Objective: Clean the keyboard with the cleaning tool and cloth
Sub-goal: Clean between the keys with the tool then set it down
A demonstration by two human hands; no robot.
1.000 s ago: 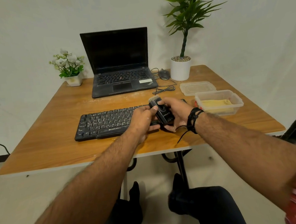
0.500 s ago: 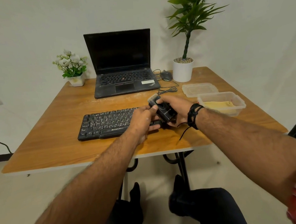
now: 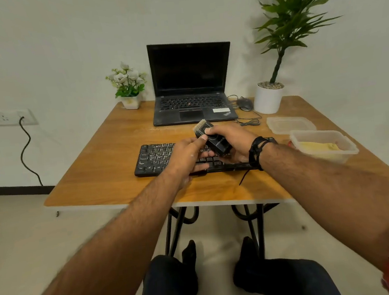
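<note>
A black keyboard (image 3: 156, 159) lies across the middle of the wooden table (image 3: 101, 180). Above its right half I hold a small black cleaning tool (image 3: 216, 142) with pale bristles at its far end. My right hand (image 3: 233, 143) wraps around the tool's body from the right. My left hand (image 3: 186, 156) pinches the tool's near-left edge with thumb and fingertips. A yellow cloth (image 3: 319, 147) lies inside a clear plastic tub (image 3: 350, 149) to the right.
An open black laptop (image 3: 191, 88) stands at the back, with a mouse (image 3: 244, 104) and its cable beside it. A tall potted plant (image 3: 270, 97) is at the back right, a small flower pot (image 3: 131, 102) at the back left. The tub's lid (image 3: 290, 124) lies behind the tub.
My view has swung to the left, so the table sits further right in the frame. Both hands keep hold of the tool above the keyboard, and its bristles now show more plainly.
</note>
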